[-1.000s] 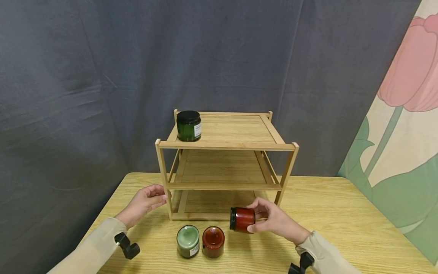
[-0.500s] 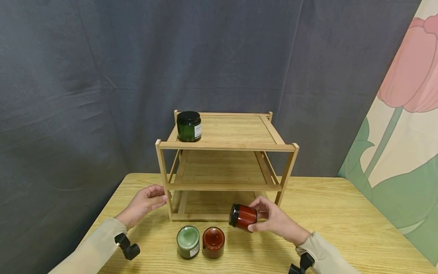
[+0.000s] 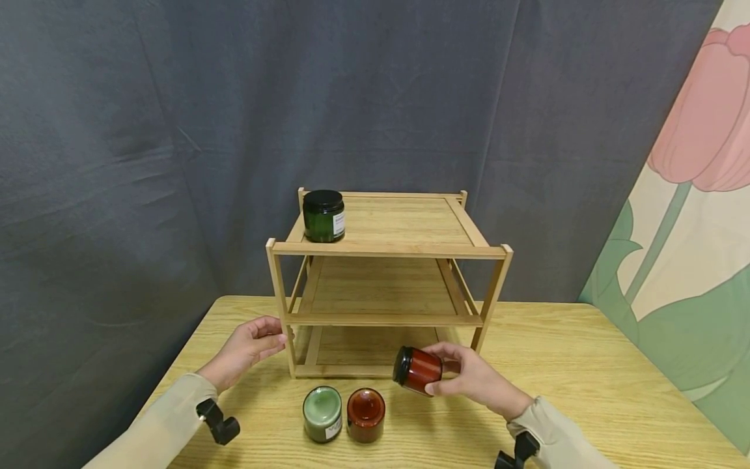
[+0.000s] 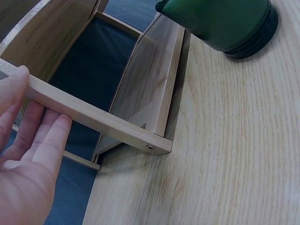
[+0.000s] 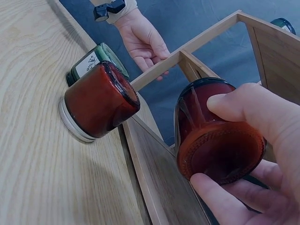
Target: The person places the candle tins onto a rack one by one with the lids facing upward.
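My left hand [image 3: 249, 348] pinches the front left post of a wooden three-tier shelf rack [image 3: 387, 249], thumb on one side and fingers on the other, as the left wrist view shows. My right hand [image 3: 471, 378] holds a dark red glass jar [image 3: 423, 371] with a black lid, in front of the bottom tier. The jar is tilted, its lid pointing left and somewhat up; the right wrist view shows its glass base [image 5: 220, 152]. Left of it, a green jar [image 3: 322, 414] and a red-brown jar [image 3: 366, 415] stand side by side on the table, bases up.
A dark green jar [image 3: 324, 216] with a black lid and white label stands upright at the left of the top tier. The rack stands on a light wooden table [image 3: 562, 365]. Behind hangs a dark grey curtain [image 3: 375, 98]; a tulip-patterned panel [image 3: 691, 228] is at right.
My right hand has tipped the red jar from nearly level so its lid end sits higher. The left hand, the rack and the other jars have stayed in place.
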`<state>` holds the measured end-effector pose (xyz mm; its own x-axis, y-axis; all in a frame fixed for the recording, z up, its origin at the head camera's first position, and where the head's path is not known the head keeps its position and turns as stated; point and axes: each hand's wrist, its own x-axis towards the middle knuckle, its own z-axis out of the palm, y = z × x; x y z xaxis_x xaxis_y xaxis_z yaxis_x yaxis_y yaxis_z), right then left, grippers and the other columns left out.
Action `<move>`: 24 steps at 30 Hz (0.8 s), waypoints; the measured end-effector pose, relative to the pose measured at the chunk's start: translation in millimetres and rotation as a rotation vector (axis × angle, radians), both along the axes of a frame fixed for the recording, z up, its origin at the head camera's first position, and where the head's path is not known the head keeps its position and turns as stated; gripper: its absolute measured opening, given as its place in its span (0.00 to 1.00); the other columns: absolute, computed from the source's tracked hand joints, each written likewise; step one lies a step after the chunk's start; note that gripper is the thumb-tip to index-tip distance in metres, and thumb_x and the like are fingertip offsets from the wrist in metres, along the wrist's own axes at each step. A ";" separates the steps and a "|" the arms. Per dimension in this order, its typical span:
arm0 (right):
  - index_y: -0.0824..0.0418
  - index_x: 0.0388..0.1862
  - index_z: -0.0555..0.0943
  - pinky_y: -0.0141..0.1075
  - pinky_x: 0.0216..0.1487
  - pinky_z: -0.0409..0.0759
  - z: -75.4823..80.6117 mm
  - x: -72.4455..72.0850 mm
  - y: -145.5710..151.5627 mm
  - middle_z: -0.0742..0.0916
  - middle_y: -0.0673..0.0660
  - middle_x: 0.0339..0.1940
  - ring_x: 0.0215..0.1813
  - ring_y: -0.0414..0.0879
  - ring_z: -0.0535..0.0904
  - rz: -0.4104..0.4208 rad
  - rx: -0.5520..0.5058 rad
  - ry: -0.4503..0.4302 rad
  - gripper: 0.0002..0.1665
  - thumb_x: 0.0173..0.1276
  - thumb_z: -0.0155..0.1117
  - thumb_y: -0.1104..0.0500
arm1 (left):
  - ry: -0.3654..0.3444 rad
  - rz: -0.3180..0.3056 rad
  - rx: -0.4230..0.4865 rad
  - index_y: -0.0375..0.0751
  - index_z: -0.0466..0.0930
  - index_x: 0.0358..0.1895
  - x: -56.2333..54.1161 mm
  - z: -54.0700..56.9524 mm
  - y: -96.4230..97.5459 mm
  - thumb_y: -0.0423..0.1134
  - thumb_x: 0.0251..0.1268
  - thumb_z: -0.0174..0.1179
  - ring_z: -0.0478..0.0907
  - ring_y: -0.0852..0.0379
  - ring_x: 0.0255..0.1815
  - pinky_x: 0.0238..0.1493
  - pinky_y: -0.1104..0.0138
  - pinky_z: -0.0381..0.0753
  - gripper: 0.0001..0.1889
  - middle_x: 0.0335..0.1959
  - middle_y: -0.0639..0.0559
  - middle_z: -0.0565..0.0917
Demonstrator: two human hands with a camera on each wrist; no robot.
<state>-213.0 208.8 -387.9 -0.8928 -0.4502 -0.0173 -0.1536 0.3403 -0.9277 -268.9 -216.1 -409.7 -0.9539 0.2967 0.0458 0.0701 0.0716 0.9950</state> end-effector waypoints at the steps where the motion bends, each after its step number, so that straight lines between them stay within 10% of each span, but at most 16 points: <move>1: 0.68 0.61 0.71 0.40 0.46 0.82 0.0 0.0 0.1 0.81 0.62 0.51 0.50 0.53 0.78 0.001 -0.002 -0.003 0.36 0.55 0.74 0.61 | 0.000 -0.001 0.000 0.26 0.69 0.56 -0.1 -0.1 0.0 0.33 0.67 0.60 0.80 0.61 0.46 0.53 0.70 0.82 0.19 0.45 0.51 0.79; 24: 0.69 0.59 0.73 0.38 0.45 0.81 -2.2 0.7 2.8 0.82 0.61 0.48 0.47 0.52 0.79 0.008 0.020 0.027 0.34 0.55 0.74 0.60 | -0.003 0.004 -0.003 0.27 0.69 0.55 0.9 0.9 0.0 0.34 0.67 0.60 0.80 0.61 0.46 0.53 0.70 0.81 0.19 0.45 0.51 0.79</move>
